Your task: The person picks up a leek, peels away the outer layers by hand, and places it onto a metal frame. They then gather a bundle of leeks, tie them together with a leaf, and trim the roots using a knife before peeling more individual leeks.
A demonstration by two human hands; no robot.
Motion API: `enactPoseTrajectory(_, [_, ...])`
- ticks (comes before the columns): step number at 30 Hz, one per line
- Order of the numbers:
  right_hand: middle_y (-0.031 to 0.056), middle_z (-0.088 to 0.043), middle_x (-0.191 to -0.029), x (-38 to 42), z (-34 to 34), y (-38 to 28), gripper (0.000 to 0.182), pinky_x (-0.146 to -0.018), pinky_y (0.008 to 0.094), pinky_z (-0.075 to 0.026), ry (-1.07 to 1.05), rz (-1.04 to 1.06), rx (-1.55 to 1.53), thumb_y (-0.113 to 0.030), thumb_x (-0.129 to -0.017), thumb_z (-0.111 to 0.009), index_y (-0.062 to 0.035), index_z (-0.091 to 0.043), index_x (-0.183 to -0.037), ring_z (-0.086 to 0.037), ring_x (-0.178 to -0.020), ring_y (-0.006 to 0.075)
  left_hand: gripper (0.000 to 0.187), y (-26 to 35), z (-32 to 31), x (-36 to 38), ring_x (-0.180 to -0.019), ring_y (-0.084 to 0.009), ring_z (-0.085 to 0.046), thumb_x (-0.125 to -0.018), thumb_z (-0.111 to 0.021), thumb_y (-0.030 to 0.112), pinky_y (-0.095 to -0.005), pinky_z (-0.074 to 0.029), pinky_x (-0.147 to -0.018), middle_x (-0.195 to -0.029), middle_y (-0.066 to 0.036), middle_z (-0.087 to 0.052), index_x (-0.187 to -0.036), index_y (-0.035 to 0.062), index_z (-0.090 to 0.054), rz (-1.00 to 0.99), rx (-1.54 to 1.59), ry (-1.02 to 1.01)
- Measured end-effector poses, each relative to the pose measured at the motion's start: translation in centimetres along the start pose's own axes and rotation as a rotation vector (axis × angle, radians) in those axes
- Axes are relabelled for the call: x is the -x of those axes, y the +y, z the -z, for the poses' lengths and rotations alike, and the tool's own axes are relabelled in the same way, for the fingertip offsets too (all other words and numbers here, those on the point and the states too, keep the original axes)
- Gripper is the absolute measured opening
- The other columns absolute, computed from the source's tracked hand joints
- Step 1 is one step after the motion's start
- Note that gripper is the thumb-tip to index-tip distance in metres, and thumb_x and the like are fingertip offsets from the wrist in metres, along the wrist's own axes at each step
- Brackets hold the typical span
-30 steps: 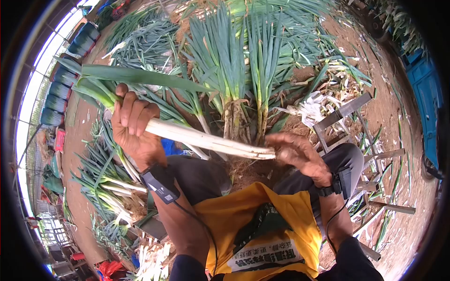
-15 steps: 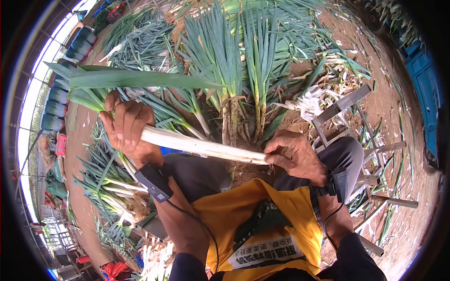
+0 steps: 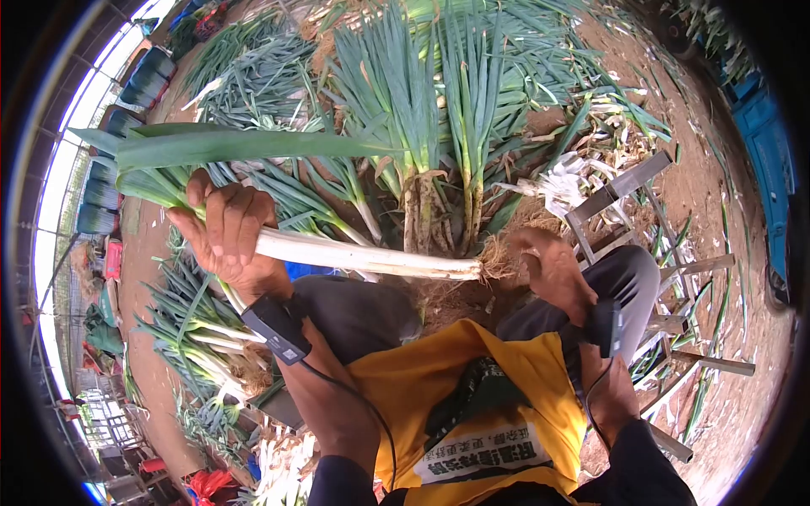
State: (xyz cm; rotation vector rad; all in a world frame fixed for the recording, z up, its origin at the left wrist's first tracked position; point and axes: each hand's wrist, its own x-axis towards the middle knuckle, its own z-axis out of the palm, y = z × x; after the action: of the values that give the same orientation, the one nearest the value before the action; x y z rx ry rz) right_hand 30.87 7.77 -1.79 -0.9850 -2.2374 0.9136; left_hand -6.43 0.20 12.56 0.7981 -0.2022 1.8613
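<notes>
My left hand (image 3: 232, 223) is closed around a long green onion (image 3: 371, 257) at the top of its white shank. The shank runs almost level to the right above my lap, and one broad green leaf lies across above it. Bushy roots (image 3: 498, 260) hang at the right end. Close beside these roots is my right hand (image 3: 553, 270), slightly blurred, its thumb and forefinger apart with nothing visible between them. Behind the shank, a clump of upright green onions (image 3: 418, 169) stands with brown, dirty lower stems.
More green onions (image 3: 261, 93) lie heaped at the back, with another bunch (image 3: 198, 333) at my left. A metal frame (image 3: 620, 190) stands by my right knee. Pale peelings (image 3: 574, 177) lie behind it. A blue crate (image 3: 764, 160) is at far right.
My right hand has come off the root end and moved slightly right and up. The roots now show. The green onion's right end has risen a little; my left hand keeps its grip.
</notes>
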Motion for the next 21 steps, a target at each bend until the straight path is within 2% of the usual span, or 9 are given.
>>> enactPoseTrajectory(2, [0.0144, -0.066, -0.102, -0.3, 0.5, -2.6, 0.033, -0.088, 0.0368, -0.05, 0.209, -0.042, -0.326, -0.002, -0.081, -0.066, -0.0036, -0.062, -0.113, -0.064, -0.102, 0.0281, 0.029, 0.0, -0.2, 0.3, -0.032, -0.0049, -0.04, -0.098, -0.061, 0.028, -0.0181, -0.037, -0.03, -0.049, 0.002, -0.044, -0.097, 0.0013, -0.049, -0.013, -0.027, 0.008])
enactPoseTrajectory(3, [0.0167, -0.064, -0.117, -0.6, 1.4, -2.6, 0.044, -0.099, 0.039, -0.047, 0.139, -0.02, -0.255, -0.011, -0.084, -0.071, -0.0033, -0.059, -0.125, -0.06, -0.114, 0.03, 0.027, -0.2, -0.3, 0.2, -0.033, -0.0053, -0.041, -0.098, -0.061, 0.025, -0.0187, -0.039, -0.031, -0.049, 0.002, -0.044, -0.096, 0.0016, -0.048, -0.021, -0.031, 0.01])
enactPoseTrajectory(7, [0.018, -0.064, -0.115, -1.8, 2.0, -6.8, 0.05, -0.1, 0.0414, -0.045, -0.07, 0.126, -0.209, -0.025, -0.081, -0.078, -0.0032, -0.06, -0.122, -0.06, -0.112, 0.0337, 0.025, -0.9, -0.5, 0.0, -0.033, -0.0053, -0.042, -0.099, -0.06, 0.022, -0.0189, -0.041, -0.032, -0.05, 0.002, -0.044, -0.094, 0.0018, -0.047, -0.022, -0.049, 0.033])
enactPoseTrajectory(12, [0.0104, -0.065, -0.101, -1.0, -1.9, -6.4, 0.033, -0.079, 0.0299, -0.051, -0.222, 0.058, -0.337, -0.002, -0.082, -0.075, -0.0006, -0.064, -0.113, -0.062, -0.091, 0.0173, 0.029, -1.4, -0.2, 0.1, -0.036, -0.0044, -0.04, -0.1, -0.057, 0.031, -0.0177, -0.038, -0.033, -0.054, 0.002, -0.045, -0.101, 0.0032, -0.048, 0.013, -0.038, 0.067])
enactPoseTrajectory(13, [0.0086, -0.065, -0.098, -1.0, -2.0, -6.1, 0.03, -0.075, 0.028, -0.051, -0.244, 0.072, -0.333, 0.0, -0.082, -0.074, -0.0003, -0.064, -0.111, -0.062, -0.087, 0.0147, 0.036, -1.3, 0.1, -0.2, -0.046, -0.0047, -0.042, -0.102, -0.055, 0.031, -0.0197, -0.041, -0.043, -0.062, 0.002, -0.046, -0.116, -0.0014, -0.05, 0.094, -0.01, -0.052])
enactPoseTrajectory(16, [0.0046, -0.066, -0.089, -1.0, -1.3, -6.1, 0.027, -0.076, 0.0302, -0.05, -0.189, -0.128, -0.514, -0.008, -0.08, -0.078, -0.0028, -0.066, -0.104, -0.062, -0.082, 0.0154, 0.05, -1.7, -0.3, 0.4, -0.059, -0.0064, -0.041, -0.103, -0.05, 0.033, -0.0232, -0.04, -0.056, -0.07, 0.002, -0.044, -0.136, -0.0047, -0.043, 0.072, -0.055, 0.078])
enactPoseTrajectory(17, [-0.0003, -0.063, -0.088, -0.8, -1.1, -5.6, 0.025, -0.075, 0.0263, -0.048, -0.182, -0.217, -0.604, -0.005, -0.081, -0.078, -0.0034, -0.065, -0.102, -0.057, -0.083, 0.0088, 0.062, -1.4, 0.5, 0.3, -0.068, -0.0083, -0.037, -0.104, -0.048, 0.035, -0.0266, -0.036, -0.067, -0.075, 0.003, -0.041, -0.148, -0.0051, -0.03, 0.147, 0.007, -0.018])
enactPoseTrajectory(20, [-0.0023, -0.062, -0.088, -0.9, 0.0, -5.9, 0.023, -0.076, 0.0246, -0.047, -0.118, -0.295, -0.752, -0.003, -0.081, -0.077, -0.0044, -0.064, -0.101, -0.056, -0.083, 0.0071, 0.064, -2.0, 0.0, 0.3, -0.07, -0.0085, -0.038, -0.103, -0.049, 0.036, -0.0273, -0.038, -0.07, -0.075, 0.003, -0.04, -0.148, -0.0059, -0.029, 0.142, -0.084, 0.112])
enactPoseTrajectory(21, [-0.0028, -0.061, -0.089, -0.8, 0.0, -5.8, 0.019, -0.076, 0.0247, -0.047, -0.104, -0.319, -0.781, -0.004, -0.085, -0.074, -0.0047, -0.064, -0.101, -0.055, -0.085, 0.0068, 0.07, -1.9, -0.1, 0.2, -0.076, -0.0081, -0.044, -0.099, -0.059, 0.024, -0.0288, -0.043, -0.078, -0.084, 0.001, -0.045, -0.149, -0.0098, -0.023, 0.167, -0.146, 0.098])
